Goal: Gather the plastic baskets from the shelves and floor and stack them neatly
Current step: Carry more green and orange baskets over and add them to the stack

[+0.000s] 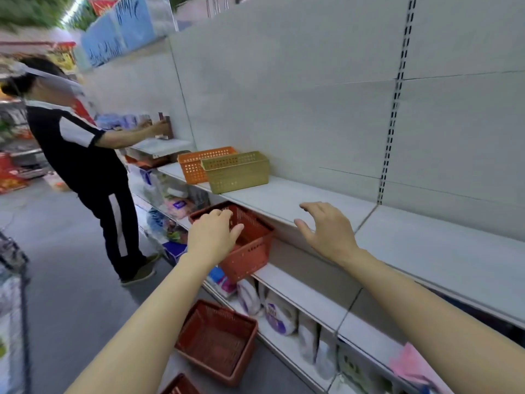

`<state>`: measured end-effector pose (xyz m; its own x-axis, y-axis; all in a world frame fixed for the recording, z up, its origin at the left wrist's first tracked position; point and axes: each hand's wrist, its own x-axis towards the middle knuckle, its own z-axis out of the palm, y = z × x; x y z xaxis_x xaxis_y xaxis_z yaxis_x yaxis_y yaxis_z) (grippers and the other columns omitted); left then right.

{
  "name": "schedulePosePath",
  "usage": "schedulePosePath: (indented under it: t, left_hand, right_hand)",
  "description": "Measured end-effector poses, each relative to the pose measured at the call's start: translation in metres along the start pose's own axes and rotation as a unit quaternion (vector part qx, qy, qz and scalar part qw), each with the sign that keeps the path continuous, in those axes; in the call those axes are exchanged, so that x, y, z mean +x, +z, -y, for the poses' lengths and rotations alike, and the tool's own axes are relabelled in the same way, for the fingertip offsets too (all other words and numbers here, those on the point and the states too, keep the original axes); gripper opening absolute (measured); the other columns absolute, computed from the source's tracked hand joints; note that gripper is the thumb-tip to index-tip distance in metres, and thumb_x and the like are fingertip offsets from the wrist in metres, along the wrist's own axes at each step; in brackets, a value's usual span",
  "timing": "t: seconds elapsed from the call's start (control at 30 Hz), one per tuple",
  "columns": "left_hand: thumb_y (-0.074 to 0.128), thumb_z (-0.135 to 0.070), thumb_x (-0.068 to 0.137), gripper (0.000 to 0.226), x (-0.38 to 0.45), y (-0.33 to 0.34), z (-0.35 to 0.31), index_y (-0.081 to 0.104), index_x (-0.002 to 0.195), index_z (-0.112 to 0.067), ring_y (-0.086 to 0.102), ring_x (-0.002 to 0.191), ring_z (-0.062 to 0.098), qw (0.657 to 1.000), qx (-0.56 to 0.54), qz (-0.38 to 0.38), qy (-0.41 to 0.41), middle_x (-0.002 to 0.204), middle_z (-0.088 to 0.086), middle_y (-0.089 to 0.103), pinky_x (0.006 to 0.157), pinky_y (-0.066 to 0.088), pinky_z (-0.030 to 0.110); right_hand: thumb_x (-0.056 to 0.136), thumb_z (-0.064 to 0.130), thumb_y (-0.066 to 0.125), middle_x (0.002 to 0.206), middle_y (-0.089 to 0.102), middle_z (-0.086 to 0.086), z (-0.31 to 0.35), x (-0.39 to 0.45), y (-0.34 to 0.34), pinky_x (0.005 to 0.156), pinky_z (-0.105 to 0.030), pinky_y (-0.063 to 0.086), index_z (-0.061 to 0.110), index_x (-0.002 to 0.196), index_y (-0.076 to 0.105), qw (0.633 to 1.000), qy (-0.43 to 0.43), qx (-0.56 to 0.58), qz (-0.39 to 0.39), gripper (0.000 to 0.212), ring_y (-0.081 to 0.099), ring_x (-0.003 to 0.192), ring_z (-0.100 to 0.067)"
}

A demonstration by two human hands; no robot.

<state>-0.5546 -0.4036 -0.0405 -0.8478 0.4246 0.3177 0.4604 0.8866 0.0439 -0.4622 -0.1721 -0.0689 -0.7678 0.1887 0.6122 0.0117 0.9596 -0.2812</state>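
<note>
A red basket [250, 248] sticks out from the second shelf, tilted over its edge. My left hand [211, 236] rests on its near rim, fingers curled over it. My right hand [326, 228] hovers open above the upper shelf edge [284, 220], to the right of that basket, holding nothing. On the upper shelf stand an olive basket [237, 173] and, behind it, an orange basket [193, 166], touching each other. Another red basket [218, 339] lies on the floor below my left arm. The rim of a third red basket [181, 386] shows at the bottom edge.
A person in dark clothes [85, 172] stands at the left, reaching to the shelves. Lower shelves hold packaged goods [275, 311]. A wire cart [14, 265] is at the far left. Grey floor [71, 280] runs along the aisle.
</note>
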Motion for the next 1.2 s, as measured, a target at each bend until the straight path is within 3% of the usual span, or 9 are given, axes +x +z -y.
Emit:
schedulePosePath:
  t: [0.37, 0.5, 0.77, 0.9, 1.03, 1.13, 1.2]
  left_hand:
    - [0.042, -0.047, 0.102, 0.045, 0.152, 0.069, 0.065, 0.059, 0.13, -0.016, 0.061, 0.114, 0.029, 0.998, -0.03, 0.0, -0.061, 0.125, 0.006, 0.063, 0.081, 0.051, 0.041]
    - [0.04, -0.042, 0.104, 0.047, 0.226, 0.09, 0.086, 0.053, 0.135, -0.009, 0.055, 0.121, 0.036, 0.992, -0.09, 0.004, -0.089, 0.135, 0.014, 0.057, 0.091, 0.051, 0.047]
    - [0.048, -0.035, 0.101, 0.056, 0.392, 0.139, 0.134, 0.034, 0.149, -0.01, 0.049, 0.129, 0.042, 0.931, -0.278, -0.007, -0.239, 0.152, 0.017, 0.039, 0.106, 0.044, 0.054]
    - [0.048, -0.031, 0.102, 0.055, 0.434, 0.168, 0.163, 0.03, 0.15, -0.012, 0.053, 0.126, 0.044, 0.908, -0.312, 0.024, -0.28, 0.144, 0.02, 0.051, 0.104, 0.046, 0.05]
    - [0.044, -0.019, 0.099, 0.06, 0.457, 0.196, 0.183, 0.023, 0.155, -0.018, 0.062, 0.112, 0.045, 0.909, -0.286, 0.035, -0.302, 0.129, 0.023, 0.061, 0.095, 0.054, 0.053]
    - [0.042, -0.01, 0.096, 0.041, 0.464, 0.193, 0.191, 0.051, 0.135, -0.017, 0.065, 0.105, 0.039, 0.912, -0.281, -0.026, -0.298, 0.121, 0.016, 0.066, 0.091, 0.056, 0.051]
    - [0.04, -0.01, 0.096, 0.034, 0.467, 0.179, 0.201, 0.059, 0.12, -0.024, 0.068, 0.096, 0.033, 0.901, -0.327, -0.068, -0.275, 0.111, 0.009, 0.07, 0.086, 0.058, 0.05]
  right_hand:
    - [0.087, 0.033, 0.062, 0.108, 0.07, -0.004, -0.026, 0.121, 0.108, 0.085, -0.037, 0.047, 0.01, 0.114, 0.065, 1.0, -0.014, 0.001, 0.019, 0.036, 0.063, 0.102, -0.027]
    - [0.088, 0.031, 0.062, 0.112, 0.069, -0.004, -0.038, 0.156, 0.137, 0.087, -0.037, 0.046, 0.01, 0.117, 0.064, 1.0, -0.004, 0.003, 0.015, 0.036, 0.061, 0.106, -0.027]
    - [0.09, 0.028, 0.062, 0.113, 0.068, -0.007, -0.06, 0.235, 0.209, 0.091, -0.038, 0.045, 0.009, 0.118, 0.064, 0.999, 0.042, -0.004, 0.011, 0.035, 0.061, 0.107, -0.027]
    - [0.088, 0.028, 0.063, 0.108, 0.069, -0.007, -0.063, 0.267, 0.245, 0.085, -0.036, 0.047, 0.009, 0.115, 0.066, 0.999, 0.052, -0.006, 0.007, 0.033, 0.063, 0.101, -0.027]
    - [0.086, 0.034, 0.053, 0.097, 0.072, -0.004, -0.067, 0.286, 0.279, 0.076, -0.035, 0.052, 0.009, 0.107, 0.068, 0.999, 0.03, -0.014, -0.016, 0.035, 0.067, 0.09, -0.025]
    - [0.087, 0.035, 0.046, 0.09, 0.071, -0.003, -0.07, 0.293, 0.303, 0.067, -0.032, 0.052, 0.01, 0.102, 0.069, 1.0, 0.009, -0.013, -0.018, 0.038, 0.067, 0.082, -0.024]
    - [0.086, 0.033, 0.047, 0.088, 0.071, -0.004, -0.071, 0.299, 0.319, 0.065, -0.033, 0.052, 0.009, 0.101, 0.07, 1.0, -0.001, -0.01, -0.024, 0.036, 0.067, 0.081, -0.025]
